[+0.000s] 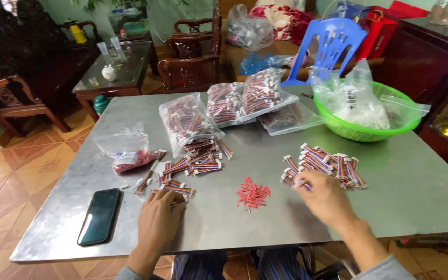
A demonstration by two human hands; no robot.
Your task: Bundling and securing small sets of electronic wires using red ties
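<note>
My left hand (159, 220) rests on the metal table (400, 192) with its fingers on a short striped cable with white plugs (178, 190). More such cables (195, 165) lie just beyond it. My right hand (325, 196) reaches to the near edge of a second heap of striped cables (327, 163), its fingertips pinching one; the hand is blurred. A small pile of red plastic pieces (252, 194) lies between my hands.
A black phone (99, 216) lies at the table's front left. A bag of red pieces (126, 150) and clear bags of cables (187, 122) sit further back. A green basket (361, 132) holds bags. Behind stand a blue plastic chair (333, 44) and wooden furniture.
</note>
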